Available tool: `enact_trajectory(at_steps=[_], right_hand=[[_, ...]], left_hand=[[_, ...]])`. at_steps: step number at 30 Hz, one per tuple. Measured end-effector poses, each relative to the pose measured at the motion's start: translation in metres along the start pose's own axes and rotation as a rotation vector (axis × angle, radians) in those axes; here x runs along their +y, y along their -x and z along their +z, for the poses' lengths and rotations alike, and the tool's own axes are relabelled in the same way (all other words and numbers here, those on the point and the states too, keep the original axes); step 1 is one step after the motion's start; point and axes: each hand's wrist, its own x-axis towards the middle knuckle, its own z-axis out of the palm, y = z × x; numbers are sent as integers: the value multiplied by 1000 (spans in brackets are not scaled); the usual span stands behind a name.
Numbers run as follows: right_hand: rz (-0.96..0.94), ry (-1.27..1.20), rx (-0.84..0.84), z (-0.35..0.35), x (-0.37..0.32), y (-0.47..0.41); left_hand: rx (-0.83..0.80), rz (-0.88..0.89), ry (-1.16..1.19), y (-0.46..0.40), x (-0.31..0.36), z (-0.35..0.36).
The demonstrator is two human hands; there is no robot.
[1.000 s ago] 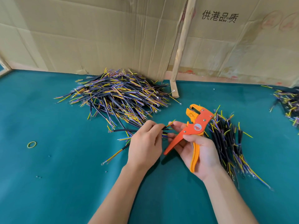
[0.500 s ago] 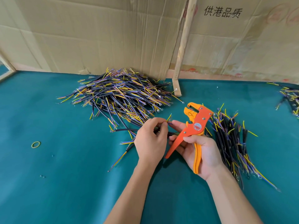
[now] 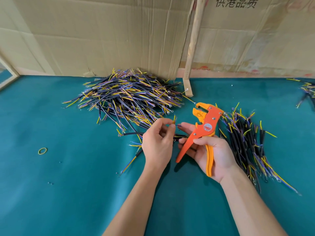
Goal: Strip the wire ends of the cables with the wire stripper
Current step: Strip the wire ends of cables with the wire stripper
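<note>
Left hand (image 3: 157, 143) is pinching a cable (image 3: 174, 122) by its loose wire ends, thumb and forefinger clamped on the thin yellow and blue strands just above the tabletop (image 3: 68, 193). The black sheath of that cable is running down behind the hand; can't tell where it ends.

Right hand (image 3: 213, 154) is gripping the wire stripper (image 3: 203, 132), palm up, fingers curled round the orange and yellow handles, thumb lying across the upper one. Tool head is pointing to the far side, its jaws sitting slightly apart with nothing in them. Wire tips are sitting just left of the stripper, not touching it.

No containers in view, everything is lying loose on the teal tabletop:
- big cable pile (image 3: 126, 97) far centre, against the cardboard wall (image 3: 102, 40)
- smaller cable bundle (image 3: 245, 145) right of the right hand, lying roughly parallel, near to far
- a few more cables (image 3: 306, 91) at the far right edge, partly cut off
- single stray cable (image 3: 131, 162) left of the left wrist
- yellow rubber band (image 3: 42, 151) lying alone at the left

Wooden stick (image 3: 192, 48) is leaning upright against the cardboard, its foot sitting beside the big pile.
</note>
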Motion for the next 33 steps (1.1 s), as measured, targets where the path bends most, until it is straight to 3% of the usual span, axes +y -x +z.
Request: enact_trajectory(at_steps=[17, 27, 33], right_hand=[[8, -24, 4, 1, -1, -1], [23, -40, -8, 0, -2, -1], [40, -22, -24, 2, -3, -2]], left_hand=[[-29, 87, -154, 0, -4, 5], [-63, 176, -97, -2, -9, 2], [-80, 132, -11, 1, -3, 1]])
